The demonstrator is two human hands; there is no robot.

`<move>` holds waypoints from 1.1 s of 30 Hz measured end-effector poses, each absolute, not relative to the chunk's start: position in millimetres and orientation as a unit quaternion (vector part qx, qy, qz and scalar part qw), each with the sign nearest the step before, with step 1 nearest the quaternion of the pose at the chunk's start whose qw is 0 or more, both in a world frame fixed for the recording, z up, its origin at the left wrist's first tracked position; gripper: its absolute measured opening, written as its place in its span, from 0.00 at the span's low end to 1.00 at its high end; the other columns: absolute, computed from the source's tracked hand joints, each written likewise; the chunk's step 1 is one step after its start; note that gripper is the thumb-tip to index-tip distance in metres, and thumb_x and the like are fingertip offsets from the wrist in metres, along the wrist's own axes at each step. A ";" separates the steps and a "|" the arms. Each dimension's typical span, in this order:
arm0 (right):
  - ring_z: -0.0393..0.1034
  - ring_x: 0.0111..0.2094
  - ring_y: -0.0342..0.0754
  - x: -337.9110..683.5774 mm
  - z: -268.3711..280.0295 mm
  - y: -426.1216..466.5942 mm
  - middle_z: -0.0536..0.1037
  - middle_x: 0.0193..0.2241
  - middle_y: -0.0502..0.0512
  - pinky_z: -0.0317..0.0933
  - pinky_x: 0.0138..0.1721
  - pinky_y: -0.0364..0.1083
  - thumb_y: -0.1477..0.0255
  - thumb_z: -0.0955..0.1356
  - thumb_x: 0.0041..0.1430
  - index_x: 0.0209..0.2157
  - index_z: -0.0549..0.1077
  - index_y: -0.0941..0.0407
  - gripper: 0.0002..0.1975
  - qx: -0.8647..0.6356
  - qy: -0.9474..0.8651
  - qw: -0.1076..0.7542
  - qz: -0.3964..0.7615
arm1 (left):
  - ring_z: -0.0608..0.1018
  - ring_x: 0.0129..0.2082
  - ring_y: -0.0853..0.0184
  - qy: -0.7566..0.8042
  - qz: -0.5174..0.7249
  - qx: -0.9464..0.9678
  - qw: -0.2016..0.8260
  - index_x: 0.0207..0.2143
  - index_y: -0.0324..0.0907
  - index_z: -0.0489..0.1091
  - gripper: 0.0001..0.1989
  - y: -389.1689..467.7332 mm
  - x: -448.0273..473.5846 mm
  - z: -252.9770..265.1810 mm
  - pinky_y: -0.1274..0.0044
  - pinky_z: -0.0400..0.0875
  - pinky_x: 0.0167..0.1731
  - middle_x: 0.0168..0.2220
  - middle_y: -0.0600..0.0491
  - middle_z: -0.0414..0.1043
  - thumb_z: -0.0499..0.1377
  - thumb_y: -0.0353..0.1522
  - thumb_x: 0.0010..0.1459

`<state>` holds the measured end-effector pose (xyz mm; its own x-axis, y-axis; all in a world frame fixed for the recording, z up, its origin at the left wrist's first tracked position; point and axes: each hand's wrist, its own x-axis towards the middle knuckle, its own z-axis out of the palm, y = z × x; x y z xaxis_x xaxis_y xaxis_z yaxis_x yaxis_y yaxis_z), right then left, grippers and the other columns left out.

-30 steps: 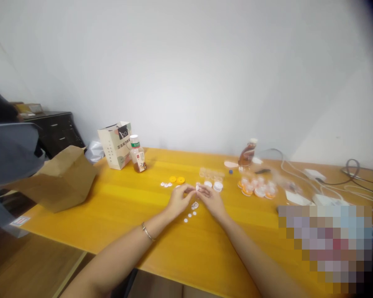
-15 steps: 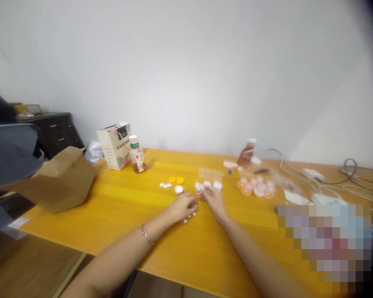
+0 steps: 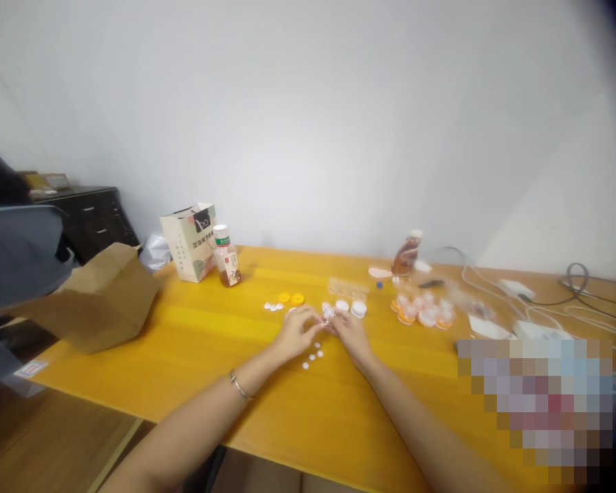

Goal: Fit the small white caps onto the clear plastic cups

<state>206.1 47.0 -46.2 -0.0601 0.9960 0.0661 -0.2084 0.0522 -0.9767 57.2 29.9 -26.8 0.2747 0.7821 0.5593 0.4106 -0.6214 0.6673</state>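
Observation:
My right hand point(image 3: 354, 337) is closed around a small white-and-pink piece point(image 3: 328, 312), held just above the table; its exact kind is too small to tell. From the left, my left hand point(image 3: 295, 335) reaches to that piece with thumb and forefinger pinched at its near edge. Whatever lies between those fingertips is too small to make out. Below the hands lie several small white discs point(image 3: 312, 357). Two white round lids point(image 3: 358, 309) sit just beyond my right hand. Behind my left hand are two yellow round pieces point(image 3: 298, 299) and small white pieces point(image 3: 273, 307).
A brown paper bag point(image 3: 107, 301) stands at left, near a printed carton bag point(image 3: 187, 246) and a drink bottle point(image 3: 226, 257). Another bottle point(image 3: 406, 255) leans at the back. Orange-and-white round pieces point(image 3: 426, 311), cables point(image 3: 493, 294) and a power strip point(image 3: 541, 331) lie at right.
My left hand has moved up and away from the white discs to the piece in my right hand, now covering most of a white round lid. The right hand has barely moved.

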 end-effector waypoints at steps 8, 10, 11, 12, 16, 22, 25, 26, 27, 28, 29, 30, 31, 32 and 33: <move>0.73 0.34 0.50 202.9 -38.1 40.7 0.78 0.29 0.51 0.64 0.43 0.51 0.68 0.70 0.41 0.28 0.73 0.54 0.09 -0.384 -0.495 0.512 0.588 | 0.73 0.27 0.70 0.373 0.519 0.645 0.419 0.28 0.37 0.69 0.09 44.6 58.2 -38.8 0.78 0.67 0.32 0.26 0.52 0.71 0.59 0.34 0.47; 0.72 0.34 0.50 202.0 -37.5 39.6 0.78 0.29 0.51 0.63 0.44 0.52 0.67 0.70 0.41 0.30 0.73 0.54 0.10 -0.375 -0.502 0.500 0.598 | 0.73 0.26 0.70 0.360 0.524 0.626 0.451 0.28 0.36 0.69 0.09 47.5 57.8 -42.1 0.78 0.68 0.32 0.26 0.52 0.72 0.60 0.35 0.46; 0.72 0.35 0.50 201.8 -37.3 39.1 0.78 0.30 0.51 0.63 0.44 0.52 0.67 0.69 0.42 0.31 0.73 0.55 0.11 -0.372 -0.505 0.493 0.603 | 0.73 0.26 0.71 0.358 0.527 0.619 0.459 0.28 0.36 0.69 0.10 48.6 57.5 -43.3 0.78 0.68 0.32 0.26 0.52 0.72 0.60 0.35 0.46; 0.72 0.35 0.49 201.7 -37.3 38.7 0.78 0.30 0.52 0.63 0.44 0.52 0.66 0.69 0.42 0.32 0.73 0.55 0.12 -0.370 -0.508 0.487 0.607 | 0.73 0.26 0.71 0.359 0.530 0.614 0.461 0.29 0.36 0.69 0.10 49.5 57.3 -44.2 0.78 0.68 0.32 0.26 0.52 0.72 0.60 0.35 0.45; 0.72 0.36 0.48 201.9 -37.9 38.0 0.78 0.31 0.52 0.62 0.46 0.51 0.66 0.70 0.42 0.33 0.73 0.56 0.13 -0.365 -0.516 0.471 0.615 | 0.73 0.27 0.71 0.384 0.535 0.619 0.429 0.29 0.37 0.69 0.09 51.7 56.8 -46.4 0.79 0.68 0.31 0.27 0.52 0.72 0.60 0.33 0.46; 0.72 0.36 0.48 201.8 -41.1 40.0 0.78 0.33 0.53 0.61 0.46 0.51 0.67 0.71 0.41 0.37 0.72 0.55 0.18 -0.350 -0.530 0.460 0.621 | 0.73 0.27 0.71 0.420 0.525 0.655 0.345 0.30 0.37 0.71 0.08 49.8 55.8 -45.1 0.80 0.67 0.31 0.27 0.52 0.72 0.58 0.33 0.47; 0.72 0.36 0.48 202.0 -41.8 40.9 0.77 0.34 0.53 0.61 0.46 0.51 0.67 0.71 0.41 0.38 0.72 0.55 0.18 -0.345 -0.536 0.457 0.620 | 0.73 0.28 0.70 0.425 0.529 0.667 0.307 0.29 0.38 0.71 0.07 47.4 55.6 -42.5 0.80 0.67 0.31 0.27 0.52 0.72 0.58 0.32 0.48; 0.72 0.35 0.48 202.1 -41.6 40.9 0.78 0.34 0.53 0.61 0.46 0.51 0.66 0.70 0.42 0.38 0.73 0.55 0.18 -0.346 -0.539 0.455 0.619 | 0.72 0.29 0.70 0.427 0.531 0.671 0.293 0.29 0.38 0.72 0.07 46.7 55.6 -41.6 0.80 0.67 0.31 0.28 0.52 0.71 0.57 0.32 0.48; 0.72 0.35 0.48 202.1 -41.2 40.6 0.78 0.33 0.53 0.61 0.46 0.50 0.66 0.70 0.42 0.38 0.73 0.55 0.17 -0.348 -0.541 0.453 0.617 | 0.72 0.29 0.70 0.428 0.532 0.674 0.281 0.29 0.38 0.72 0.06 46.0 55.5 -40.6 0.80 0.67 0.31 0.29 0.52 0.71 0.57 0.32 0.48; 0.72 0.35 0.47 202.0 -40.6 40.2 0.78 0.33 0.53 0.61 0.45 0.50 0.66 0.70 0.43 0.37 0.73 0.55 0.17 -0.350 -0.543 0.452 0.615 | 0.72 0.29 0.71 0.430 0.532 0.677 0.271 0.29 0.39 0.72 0.06 45.4 55.5 -39.8 0.80 0.67 0.31 0.29 0.52 0.71 0.57 0.32 0.48; 0.72 0.34 0.47 201.9 -40.1 39.6 0.78 0.33 0.53 0.62 0.45 0.50 0.66 0.70 0.43 0.37 0.73 0.55 0.16 -0.353 -0.545 0.453 0.611 | 0.72 0.29 0.71 0.431 0.531 0.680 0.264 0.29 0.39 0.72 0.06 44.9 55.4 -39.1 0.80 0.67 0.30 0.29 0.52 0.70 0.57 0.31 0.48; 0.72 0.34 0.46 201.7 -39.6 39.0 0.78 0.33 0.53 0.62 0.45 0.49 0.65 0.70 0.43 0.37 0.73 0.55 0.16 -0.355 -0.545 0.456 0.607 | 0.72 0.29 0.71 0.431 0.529 0.683 0.258 0.29 0.39 0.72 0.06 44.5 55.2 -38.5 0.80 0.67 0.30 0.29 0.52 0.70 0.57 0.31 0.48; 0.72 0.34 0.46 201.5 -39.1 38.4 0.78 0.33 0.53 0.62 0.45 0.49 0.65 0.70 0.44 0.36 0.73 0.55 0.15 -0.357 -0.545 0.459 0.604 | 0.72 0.28 0.71 0.431 0.527 0.687 0.254 0.29 0.39 0.72 0.06 44.3 55.1 -38.0 0.80 0.67 0.30 0.29 0.52 0.70 0.57 0.31 0.49; 0.72 0.33 0.46 201.3 -38.8 37.9 0.78 0.33 0.52 0.62 0.44 0.49 0.65 0.69 0.44 0.36 0.73 0.55 0.15 -0.359 -0.545 0.462 0.600 | 0.72 0.28 0.71 0.431 0.524 0.691 0.250 0.29 0.39 0.72 0.06 44.2 55.0 -37.7 0.80 0.67 0.30 0.28 0.52 0.70 0.57 0.31 0.49; 0.72 0.33 0.46 201.2 -38.6 37.6 0.78 0.32 0.52 0.62 0.44 0.49 0.65 0.69 0.44 0.36 0.73 0.55 0.15 -0.359 -0.546 0.464 0.598 | 0.72 0.28 0.71 0.431 0.521 0.694 0.247 0.29 0.39 0.72 0.06 44.1 54.8 -37.5 0.80 0.67 0.30 0.28 0.53 0.70 0.57 0.31 0.49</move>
<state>201.2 37.6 -38.6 -0.3115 0.9472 0.0765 -0.1626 0.0262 -0.9863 54.8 44.1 -37.5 0.0847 0.8561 0.5099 0.3414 -0.5057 0.7923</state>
